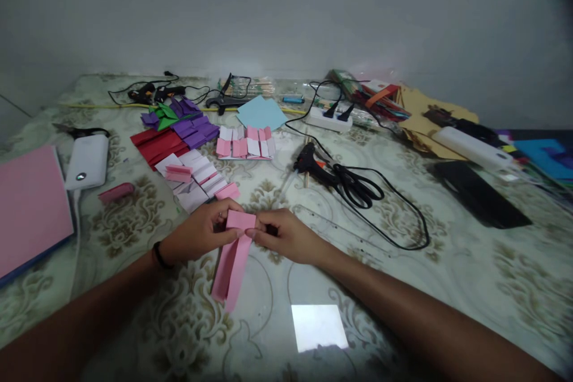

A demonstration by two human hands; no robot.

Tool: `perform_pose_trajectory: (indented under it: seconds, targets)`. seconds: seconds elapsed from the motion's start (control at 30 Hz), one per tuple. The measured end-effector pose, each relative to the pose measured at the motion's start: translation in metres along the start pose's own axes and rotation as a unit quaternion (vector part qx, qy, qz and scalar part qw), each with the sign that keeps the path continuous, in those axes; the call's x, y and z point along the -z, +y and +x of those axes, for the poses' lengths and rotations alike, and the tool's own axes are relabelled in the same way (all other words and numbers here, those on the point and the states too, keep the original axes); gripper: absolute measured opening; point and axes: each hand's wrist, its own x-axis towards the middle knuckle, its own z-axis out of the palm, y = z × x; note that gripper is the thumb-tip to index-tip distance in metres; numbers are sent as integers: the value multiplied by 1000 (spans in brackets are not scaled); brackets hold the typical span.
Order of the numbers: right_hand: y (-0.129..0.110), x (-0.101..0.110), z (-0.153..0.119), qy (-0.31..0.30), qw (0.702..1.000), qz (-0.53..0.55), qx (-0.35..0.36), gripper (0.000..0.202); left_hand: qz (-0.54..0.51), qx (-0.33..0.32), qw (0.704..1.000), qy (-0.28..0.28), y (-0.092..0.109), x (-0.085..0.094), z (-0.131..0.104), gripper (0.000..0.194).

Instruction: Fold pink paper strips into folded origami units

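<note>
A folded strip of pink paper [234, 265] is pinched between both hands at its upper end. My left hand [203, 230] grips the strip's left edge, thumb on top. From the other side my right hand [282, 234] holds it, with thumb and fingers closed on the right edge. The lower part hangs toward me as two long flaps with a gap between them. Just beyond my left hand lie folded white and pink paper pieces [197, 182]. Farther off sit red folded paper [159, 144], purple folded paper [194, 129] and another white and pink group [246, 143].
A black glue gun [313, 166] with a coiled cord lies right of centre. Behind it stands a white power strip [329, 120]. A white power bank [88, 161], scissors [83, 131] and pink sheets [33, 209] are at left. A black phone-like slab [483, 194] rests at right.
</note>
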Motion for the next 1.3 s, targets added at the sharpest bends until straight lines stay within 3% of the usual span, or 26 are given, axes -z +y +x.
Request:
perform_pose_trajectory:
  seconds: [1.3]
  targets:
    - [-1, 0, 0, -1, 999, -25, 21, 38, 43, -5, 999, -3, 6, 1, 0, 18]
